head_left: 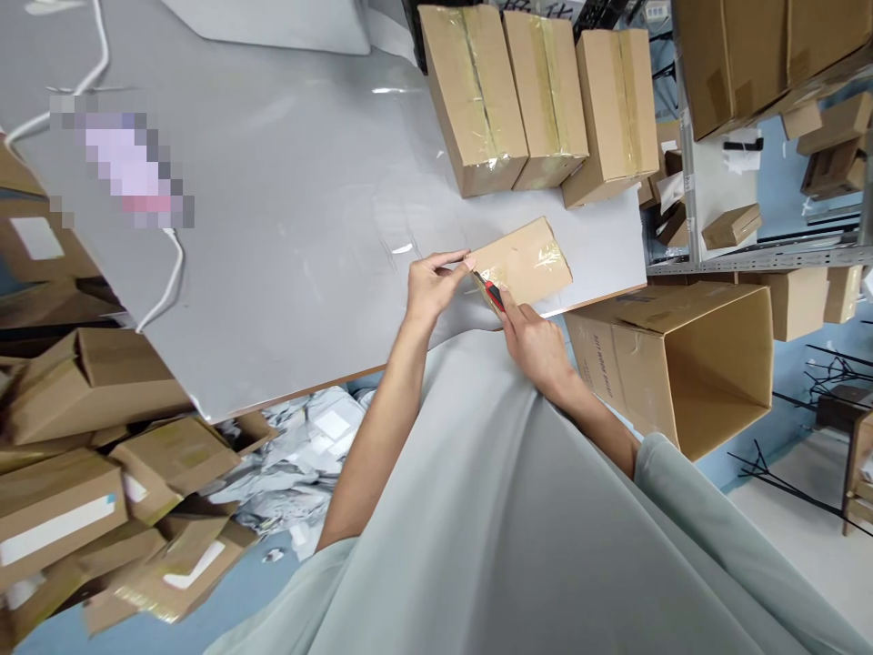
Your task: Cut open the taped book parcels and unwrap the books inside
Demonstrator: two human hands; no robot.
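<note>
A small taped cardboard box point(526, 262) lies near the front edge of the grey table point(286, 227). My left hand point(431, 287) is closed on the box's near end, pinching its edge. My right hand point(536, 344) is closed on a red and black utility knife point(492, 294), whose tip rests against the same end of the box. Both hands meet at the box's near left corner.
Three long taped boxes point(538, 95) stand side by side at the table's far edge. An open empty carton point(688, 364) sits to the right below the table. Stacked boxes point(88, 455) and grey mailer bags point(300, 464) crowd the floor at left. Shelving with cartons point(764, 136) is at right.
</note>
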